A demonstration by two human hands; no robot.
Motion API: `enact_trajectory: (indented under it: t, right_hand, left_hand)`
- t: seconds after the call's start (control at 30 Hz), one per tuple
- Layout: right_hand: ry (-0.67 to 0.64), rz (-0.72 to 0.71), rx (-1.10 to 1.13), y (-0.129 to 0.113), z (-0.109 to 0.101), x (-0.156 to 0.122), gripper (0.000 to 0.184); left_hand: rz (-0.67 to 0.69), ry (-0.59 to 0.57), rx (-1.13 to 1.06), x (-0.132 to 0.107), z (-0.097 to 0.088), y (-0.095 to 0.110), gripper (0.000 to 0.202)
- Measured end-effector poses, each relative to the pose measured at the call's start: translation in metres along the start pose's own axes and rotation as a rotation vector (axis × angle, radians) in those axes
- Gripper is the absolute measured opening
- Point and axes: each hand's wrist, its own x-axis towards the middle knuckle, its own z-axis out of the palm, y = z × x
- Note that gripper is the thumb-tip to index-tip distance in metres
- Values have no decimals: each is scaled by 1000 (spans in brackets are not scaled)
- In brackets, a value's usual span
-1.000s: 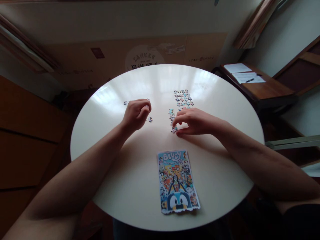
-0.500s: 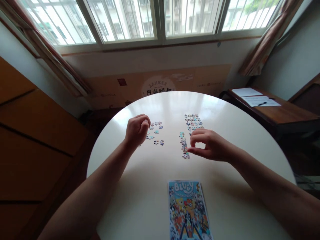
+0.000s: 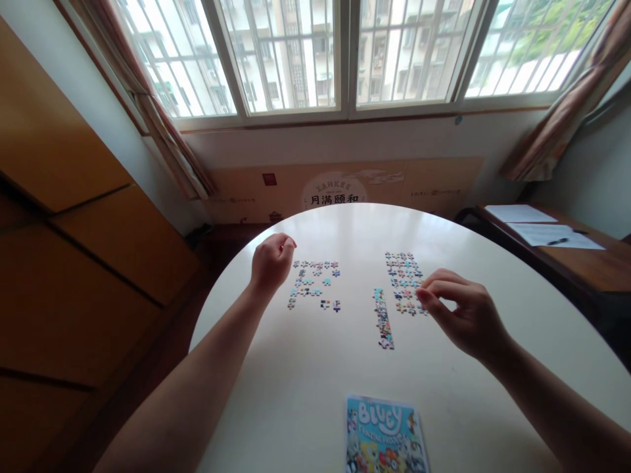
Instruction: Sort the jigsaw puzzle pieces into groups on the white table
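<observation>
My left hand (image 3: pixel 273 263) is closed in a fist on the left side of the table, beside a loose group of puzzle pieces (image 3: pixel 308 292). No object shows in that fist. At the right, thumb and fingertips of my right hand (image 3: pixel 463 312) meet in a pinch at the edge of a block of puzzle pieces laid in rows (image 3: pixel 404 273). Whether a piece is between those fingertips is too small to tell. A narrow joined strip of puzzle (image 3: pixel 382 318) lies between the two groups, nearer to me. The blue picture sheet marked Bluey (image 3: pixel 385 433) lies at the front.
The pieces lie on a round white table (image 3: pixel 315 387). Past its far edge are a printed cardboard panel (image 3: pixel 384 187) and a barred window (image 3: pixel 296 59). A wooden desk (image 3: pixel 591 259) with papers (image 3: pixel 555 235) and pens stands at the right; orange-brown cabinets (image 3: pixel 98 263) line the left.
My right hand has moved from beside the narrow strip to the right edge of the rowed block, and its fingertips have come together. The left fist stays much the same. The view has tilted upward.
</observation>
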Motion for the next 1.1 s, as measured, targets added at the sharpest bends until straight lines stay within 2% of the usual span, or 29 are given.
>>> enact_trajectory:
  t: [0.17, 0.5, 0.63, 1.1]
  right_hand:
    - [49, 31, 4, -2, 1, -2, 29]
    - [48, 31, 15, -4, 1, -1, 31]
    - [50, 39, 13, -3, 1, -2, 31]
    - [55, 28, 17, -7, -2, -1, 30]
  left_hand:
    - [-85, -42, 81, 5, 1, -17, 25]
    - [-175, -257, 190, 1, 16, -45, 27]
    - [-225, -304, 202, -3, 20, -54, 30]
    - [-187, -332, 220, -6, 25, -51, 33]
